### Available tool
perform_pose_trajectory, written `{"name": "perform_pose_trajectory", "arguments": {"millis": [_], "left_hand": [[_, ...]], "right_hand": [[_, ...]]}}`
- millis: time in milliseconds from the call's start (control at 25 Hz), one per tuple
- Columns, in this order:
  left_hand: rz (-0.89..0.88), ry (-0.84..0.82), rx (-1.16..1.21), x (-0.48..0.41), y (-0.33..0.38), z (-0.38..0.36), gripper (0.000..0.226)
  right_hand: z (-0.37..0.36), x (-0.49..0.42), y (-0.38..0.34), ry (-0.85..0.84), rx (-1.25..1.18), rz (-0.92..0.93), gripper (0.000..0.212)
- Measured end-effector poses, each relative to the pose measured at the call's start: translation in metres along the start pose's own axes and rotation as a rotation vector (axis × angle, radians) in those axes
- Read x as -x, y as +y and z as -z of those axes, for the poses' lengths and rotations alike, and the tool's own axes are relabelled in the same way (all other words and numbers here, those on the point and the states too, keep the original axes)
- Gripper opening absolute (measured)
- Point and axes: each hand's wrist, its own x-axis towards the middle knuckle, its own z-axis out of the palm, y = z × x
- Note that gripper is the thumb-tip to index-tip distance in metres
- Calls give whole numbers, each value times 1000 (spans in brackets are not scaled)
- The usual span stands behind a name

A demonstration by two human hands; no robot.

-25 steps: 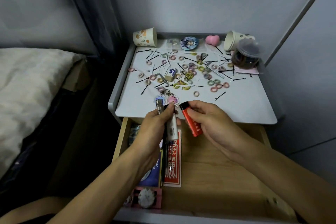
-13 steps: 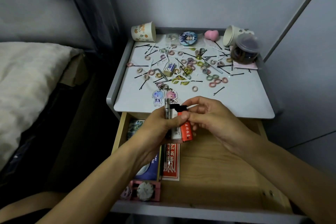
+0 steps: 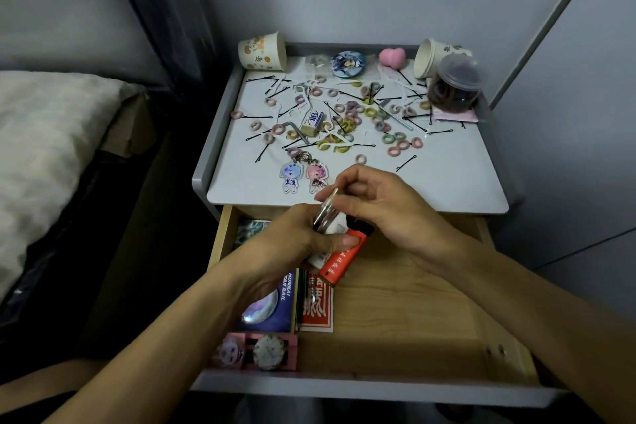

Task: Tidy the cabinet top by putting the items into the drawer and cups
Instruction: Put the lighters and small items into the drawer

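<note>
Both hands point(image 3: 292, 244) grip lighters point(image 3: 339, 263) above the drawer point(image 3: 413, 303) (bare wood rightward).

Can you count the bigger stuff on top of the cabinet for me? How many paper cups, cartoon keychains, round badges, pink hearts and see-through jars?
Paper cups: 2
Cartoon keychains: 2
Round badge: 1
Pink heart: 1
See-through jar: 1
Total: 7

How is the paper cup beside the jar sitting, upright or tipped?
Tipped: the paper cup lies on its side, mouth facing left, beside the lidded jar.
</note>
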Motion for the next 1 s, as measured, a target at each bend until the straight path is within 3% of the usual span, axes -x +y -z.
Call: {"name": "perform_pose_trajectory", "arguments": {"millis": [160,240,360,480,560,760,1000], "left_hand": [[68,112,-12,1,-6,14,23],[52,215,62,4,-7,18,22],[-14,366,248,11,0,26,15],[-42,450,400,16,7,34,11],[-47,455,450,20,9,35,12],[-67,469,487,26,12,43,17],[-49,482,489,24,11,45,14]], "right_hand": [[6,1,-9,279,-153,80,6],[13,8,-14,277,-36,63,15],[9,17,1,57,122,-185,22],[-5,20,43,-51,-131,-576,23],[-6,20,65,-42,-240,-704,21],[-2,6,86,8,-171,-640,27],[-16,-31,112,218,206,-543,24]]}}
